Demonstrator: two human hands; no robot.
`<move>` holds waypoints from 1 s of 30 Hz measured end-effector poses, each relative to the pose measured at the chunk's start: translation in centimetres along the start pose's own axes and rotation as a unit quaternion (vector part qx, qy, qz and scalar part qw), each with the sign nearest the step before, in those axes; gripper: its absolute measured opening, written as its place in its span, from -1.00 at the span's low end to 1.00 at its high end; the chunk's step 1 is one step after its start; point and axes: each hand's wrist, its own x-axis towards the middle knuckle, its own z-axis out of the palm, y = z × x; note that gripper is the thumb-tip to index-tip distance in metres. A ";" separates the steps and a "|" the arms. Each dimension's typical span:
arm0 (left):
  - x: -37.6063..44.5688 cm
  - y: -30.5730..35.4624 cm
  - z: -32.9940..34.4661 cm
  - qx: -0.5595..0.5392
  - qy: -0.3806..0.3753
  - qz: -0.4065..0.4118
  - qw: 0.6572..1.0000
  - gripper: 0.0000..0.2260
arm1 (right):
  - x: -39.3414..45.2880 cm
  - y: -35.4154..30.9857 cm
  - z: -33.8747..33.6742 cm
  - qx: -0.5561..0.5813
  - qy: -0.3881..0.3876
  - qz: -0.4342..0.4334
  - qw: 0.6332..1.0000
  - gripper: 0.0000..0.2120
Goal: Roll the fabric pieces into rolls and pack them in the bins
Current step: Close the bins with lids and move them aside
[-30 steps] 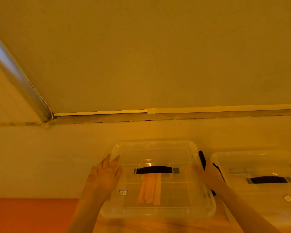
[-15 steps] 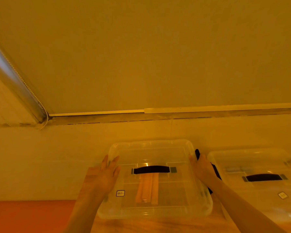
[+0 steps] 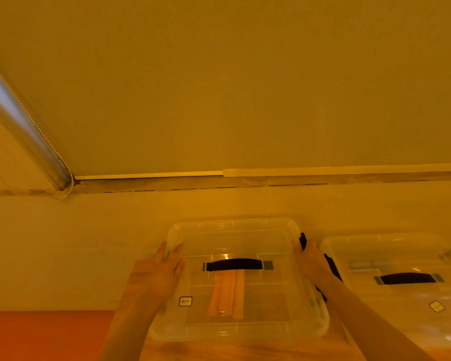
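A clear plastic bin (image 3: 248, 230) with its lid on and a black handle (image 3: 235, 264) stands on a wooden surface. Orange rolled fabric (image 3: 227, 295) shows through the lid. My left hand (image 3: 164, 277) rests flat on the bin's left edge with fingers straight. On the bin's right side my right hand (image 3: 310, 264) lies against the black side latch (image 3: 303, 239); its fingertips are hidden. A second lidded clear bin (image 3: 391, 246) with a black handle (image 3: 408, 278) sits to the right.
The wooden surface (image 3: 219, 350) runs under both bins. An orange area (image 3: 44, 334) lies at the lower left. Behind the bins is a pale wall (image 3: 89, 230) with a ledge (image 3: 271, 175), and a beaded blind cord (image 3: 50, 147) hangs at the left.
My left hand has slid a little forward along the bin's left edge. My right hand has moved up toward the side latch. The view has shifted slightly.
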 end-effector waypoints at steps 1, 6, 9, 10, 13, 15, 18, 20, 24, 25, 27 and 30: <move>0.0 0.0 0.0 0.000 -0.001 0.000 1.000 -0.52 | 0.0 -0.1 -0.1 0.008 -0.008 0.004 1.000 -0.63; 0.1 -0.1 0.1 -0.006 -0.001 0.003 1.000 -0.52 | -0.6 -0.2 -1.2 0.131 -0.043 -0.011 0.990 -0.74; 0.2 -0.2 0.0 -0.002 -0.004 0.001 1.000 -0.52 | -1.1 -0.4 -0.8 0.098 -0.021 0.001 0.995 -0.69; 0.2 -0.1 -0.1 0.003 -0.006 -0.001 1.000 -0.52 | -1.1 -0.4 -0.5 0.007 0.000 -0.001 1.000 -0.63; 0.3 -0.2 0.1 0.000 -0.002 -0.003 1.000 -0.53 | -2.0 -1.8 0.5 -0.185 0.099 -0.104 0.972 -0.40; 0.5 -1.2 0.8 -0.001 0.018 -0.003 1.000 -0.53 | -3.6 -3.8 1.5 -0.224 0.079 -0.205 0.949 -0.40; 0.6 -4.2 2.1 -0.027 0.041 -0.025 0.998 -0.42 | -5.6 -6.0 5.0 -0.256 -0.028 -0.304 0.917 -0.45; 0.5 -6.0 2.4 -0.055 0.046 -0.053 0.996 -0.37 | -6.7 -6.8 7.7 -0.274 -0.093 -0.343 0.893 -0.37; -1.2 -6.1 0.7 -0.133 0.117 -0.015 0.984 -0.59 | -7.2 -6.9 11.1 -0.339 -0.079 -0.378 0.858 -0.13; -1.3 -6.4 0.7 -0.144 0.123 -0.002 0.982 -0.64 | -7.3 -6.9 11.4 -0.345 -0.086 -0.356 0.864 -0.20; -1.3 -7.3 1.1 -0.158 0.050 -0.003 0.986 -0.55 | -7.2 -6.9 11.8 -0.362 -0.084 -0.346 0.862 -0.28; -0.3 -8.6 2.7 -0.187 0.025 0.001 0.982 -0.32 | -7.6 -7.0 11.7 -0.370 -0.055 -0.355 0.857 -0.30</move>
